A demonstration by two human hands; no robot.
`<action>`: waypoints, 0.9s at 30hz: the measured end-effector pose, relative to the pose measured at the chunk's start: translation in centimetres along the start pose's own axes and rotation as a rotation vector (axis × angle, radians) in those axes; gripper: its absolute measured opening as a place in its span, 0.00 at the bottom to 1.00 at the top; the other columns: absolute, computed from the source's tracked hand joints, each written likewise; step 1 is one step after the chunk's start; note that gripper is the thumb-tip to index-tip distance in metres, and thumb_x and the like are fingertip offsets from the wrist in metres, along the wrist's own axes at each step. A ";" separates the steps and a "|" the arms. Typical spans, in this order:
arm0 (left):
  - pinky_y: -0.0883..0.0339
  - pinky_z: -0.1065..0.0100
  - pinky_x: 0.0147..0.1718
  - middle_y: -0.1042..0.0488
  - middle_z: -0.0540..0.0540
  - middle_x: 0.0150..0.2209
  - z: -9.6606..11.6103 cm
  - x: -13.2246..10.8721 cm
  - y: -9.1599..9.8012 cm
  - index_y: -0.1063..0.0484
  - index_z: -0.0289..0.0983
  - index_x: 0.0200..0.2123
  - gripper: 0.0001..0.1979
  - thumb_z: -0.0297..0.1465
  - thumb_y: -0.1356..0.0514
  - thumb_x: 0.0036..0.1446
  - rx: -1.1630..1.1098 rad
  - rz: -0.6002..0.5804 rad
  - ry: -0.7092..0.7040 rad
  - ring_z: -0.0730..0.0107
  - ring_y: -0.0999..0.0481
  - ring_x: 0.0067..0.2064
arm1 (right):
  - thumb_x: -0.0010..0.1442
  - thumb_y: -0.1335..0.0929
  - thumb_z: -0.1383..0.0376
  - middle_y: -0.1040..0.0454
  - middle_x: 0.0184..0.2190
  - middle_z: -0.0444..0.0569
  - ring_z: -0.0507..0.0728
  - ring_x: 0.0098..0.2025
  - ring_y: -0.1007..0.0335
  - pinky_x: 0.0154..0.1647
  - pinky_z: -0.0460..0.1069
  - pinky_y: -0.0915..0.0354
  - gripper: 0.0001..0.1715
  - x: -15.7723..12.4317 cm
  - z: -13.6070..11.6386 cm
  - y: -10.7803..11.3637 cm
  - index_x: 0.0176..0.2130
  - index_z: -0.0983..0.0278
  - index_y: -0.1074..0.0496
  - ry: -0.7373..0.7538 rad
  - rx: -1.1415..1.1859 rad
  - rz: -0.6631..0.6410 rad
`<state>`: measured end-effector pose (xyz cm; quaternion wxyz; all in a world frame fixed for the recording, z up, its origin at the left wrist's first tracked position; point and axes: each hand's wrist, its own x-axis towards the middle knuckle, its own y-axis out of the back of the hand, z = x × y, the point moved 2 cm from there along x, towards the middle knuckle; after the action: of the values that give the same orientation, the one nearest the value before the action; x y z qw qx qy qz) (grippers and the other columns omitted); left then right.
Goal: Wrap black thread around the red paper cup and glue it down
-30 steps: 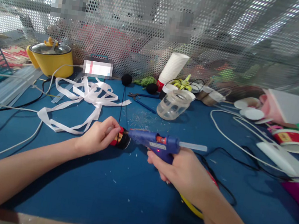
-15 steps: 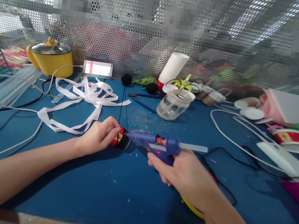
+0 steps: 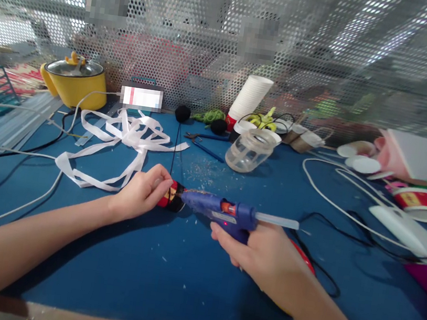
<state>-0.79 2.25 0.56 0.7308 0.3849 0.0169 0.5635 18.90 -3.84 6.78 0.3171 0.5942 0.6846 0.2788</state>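
Note:
My left hand (image 3: 143, 190) is closed at the near end of a small red paper cup (image 3: 165, 200), thumb and fingertips pressed together. The cup lies tilted on its side, its right end black. Black yarn (image 3: 175, 149) runs from the cup back to a black yarn ball (image 3: 182, 114); whether my fingertips also pinch the yarn is hidden. My right hand (image 3: 264, 252) grips a blue hot glue gun (image 3: 226, 212), a small red light lit on its side. A clear glue stick (image 3: 278, 221) sticks out behind. The gun's nozzle points left, right at the cup's black end.
White ribbon (image 3: 133, 138) lies tangled behind my left hand. Beyond the cup are pliers (image 3: 207, 146), a clear jar (image 3: 249, 152) and stacked paper cups (image 3: 251, 96). A yellow pot (image 3: 75, 85) stands back left. Cables (image 3: 327, 197) cross both sides; perforated metal (image 3: 199, 36) rises behind.
The glue gun has shifted slightly down, its nozzle end now lower against the cup's black end. My left hand stays at the cup. The view has moved a little.

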 end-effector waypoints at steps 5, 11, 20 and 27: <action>0.46 0.76 0.19 0.38 0.56 0.17 0.0 -0.1 -0.1 0.38 0.36 0.33 0.05 0.30 0.50 0.59 0.021 -0.014 -0.072 0.79 0.39 0.17 | 0.53 0.36 0.60 0.36 0.10 0.39 0.51 0.13 0.38 0.14 0.44 0.42 0.09 0.6 0.3 -0.1 0.29 0.63 0.31 -0.033 0.043 -0.007; 0.45 0.76 0.19 0.37 0.56 0.17 0.1 -0.2 -0.1 0.38 0.37 0.33 0.03 0.29 0.50 0.59 0.023 -0.034 -0.097 0.78 0.38 0.18 | 0.53 0.36 0.62 0.35 0.11 0.40 0.50 0.13 0.38 0.14 0.43 0.40 0.08 1.3 0.4 -0.1 0.26 0.63 0.32 -0.056 0.065 -0.053; 0.41 0.73 0.22 0.32 0.52 0.20 -0.3 -0.4 -0.2 0.38 0.37 0.35 0.05 0.30 0.51 0.60 0.030 -0.050 -0.123 0.75 0.34 0.20 | 0.56 0.37 0.61 0.35 0.12 0.41 0.49 0.15 0.39 0.16 0.43 0.40 0.12 1.1 0.5 0.1 0.25 0.65 0.33 -0.098 0.048 -0.081; 0.40 0.74 0.22 0.32 0.52 0.21 -0.2 -0.4 -0.1 0.39 0.37 0.36 0.04 0.29 0.51 0.60 0.044 -0.065 -0.146 0.75 0.34 0.21 | 0.56 0.38 0.61 0.35 0.12 0.41 0.48 0.14 0.40 0.17 0.42 0.40 0.12 1.6 0.5 -0.1 0.25 0.65 0.33 -0.064 0.057 -0.088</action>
<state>-0.92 2.03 0.15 0.7393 0.4402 -0.0118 0.5094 19.08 -2.28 6.17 0.3337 0.5807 0.7074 0.2259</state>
